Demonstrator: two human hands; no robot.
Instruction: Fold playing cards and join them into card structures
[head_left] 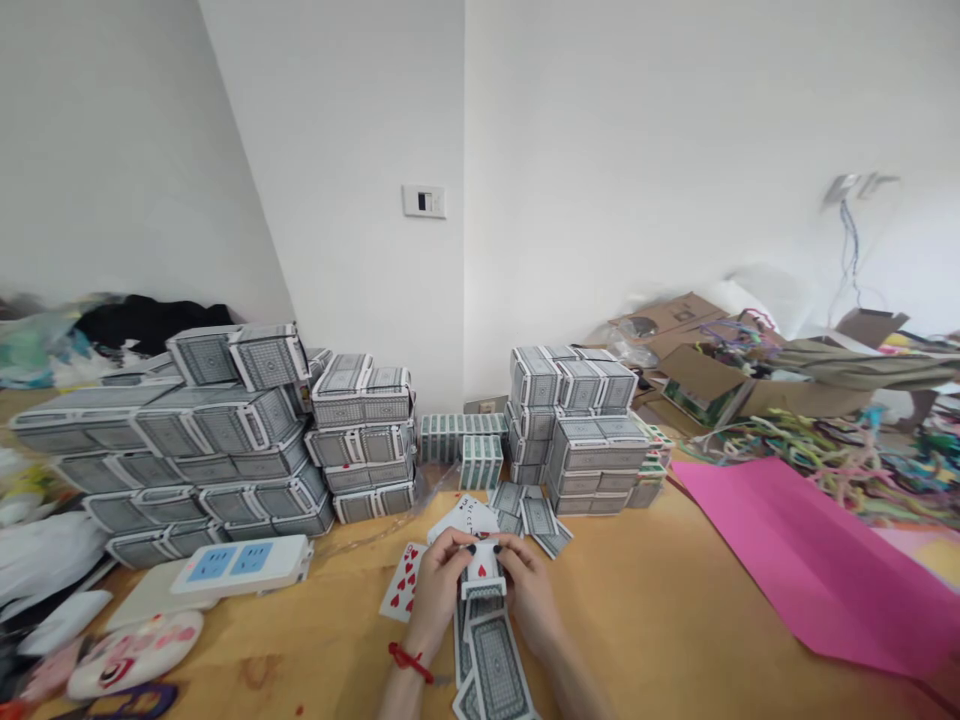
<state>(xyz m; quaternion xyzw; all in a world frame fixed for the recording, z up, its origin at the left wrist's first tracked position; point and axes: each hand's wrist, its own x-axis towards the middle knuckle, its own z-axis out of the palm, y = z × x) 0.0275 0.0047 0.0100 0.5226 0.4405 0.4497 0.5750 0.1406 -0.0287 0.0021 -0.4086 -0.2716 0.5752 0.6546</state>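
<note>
Low in the middle of the head view, my left hand (444, 572) and my right hand (526, 580) pinch a playing card (482, 568) from both sides. The card shows a red heart, and its near edge is bent up to reveal a patterned back. Just below, several face-down playing cards (499, 665) lie overlapping on the table. A ten of hearts (405, 580) rests face up beside my left hand, partly covered by it. Beyond my fingers are a few face-up black-suit cards (466, 516) and loose grey-backed cards (534, 514).
Stacked blocks of folded cards stand at the left (217, 425), left of centre (367, 440) and right (592, 450). Smaller green blocks (481, 460) sit between them. A white power strip (240, 565) lies left; pink paper (810, 570), cardboard boxes (705, 385) and tangled colourful cords (840, 460) lie right.
</note>
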